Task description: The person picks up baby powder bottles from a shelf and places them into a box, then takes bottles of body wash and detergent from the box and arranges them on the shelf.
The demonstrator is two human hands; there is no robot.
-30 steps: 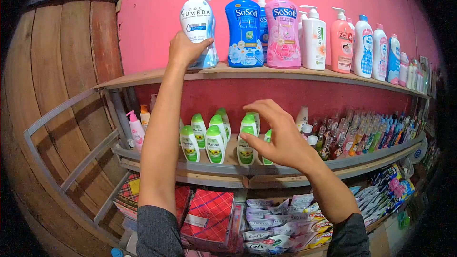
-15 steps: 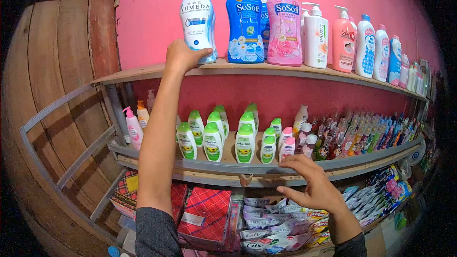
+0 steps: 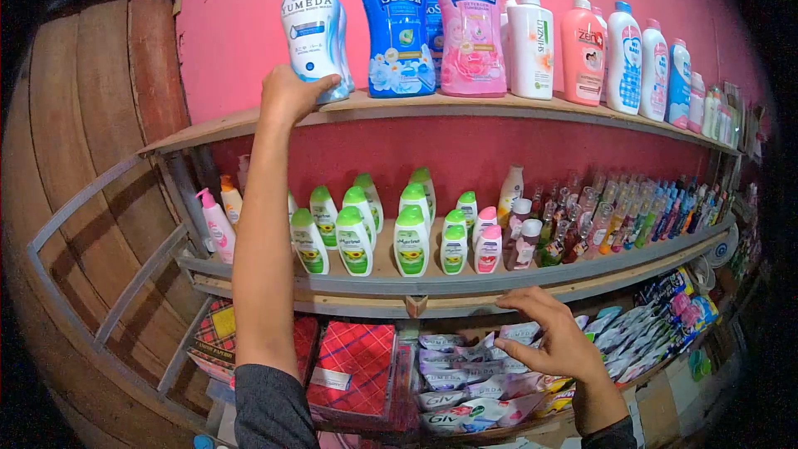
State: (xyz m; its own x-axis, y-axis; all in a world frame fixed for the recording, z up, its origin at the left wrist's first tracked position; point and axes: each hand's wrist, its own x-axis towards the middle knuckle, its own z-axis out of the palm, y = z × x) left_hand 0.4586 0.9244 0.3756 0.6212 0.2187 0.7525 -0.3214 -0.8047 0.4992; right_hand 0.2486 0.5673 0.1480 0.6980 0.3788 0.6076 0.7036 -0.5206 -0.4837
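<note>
On the top shelf stands a white YUMEDA pump bottle (image 3: 309, 25), leaning slightly. My left hand (image 3: 291, 93) is closed around its lower part, the thumb across the front. Part of another bottle shows just behind it. To its right are a blue SoSoft bottle (image 3: 399, 33) and a pink SoSoft bottle (image 3: 472, 37). My right hand (image 3: 553, 337) is held lower, holding nothing, with thumb and fingers apart. It hovers in front of the purple and white packets (image 3: 465, 374) on the bottom level.
Green-capped Marina bottles (image 3: 411, 243) line the middle shelf (image 3: 366, 284), with small perfume bottles (image 3: 615, 224) at its right. Red plaid boxes (image 3: 353, 366) sit below. More bottles, including a white SHINZUI pump bottle (image 3: 530, 46), fill the top shelf. Wooden boards (image 3: 91, 91) stand at left.
The view has shifted, so the shelves appear farther left and higher. My left hand stays on the white pump bottle, which now leans a little. My right hand has dropped below the middle shelf's edge.
</note>
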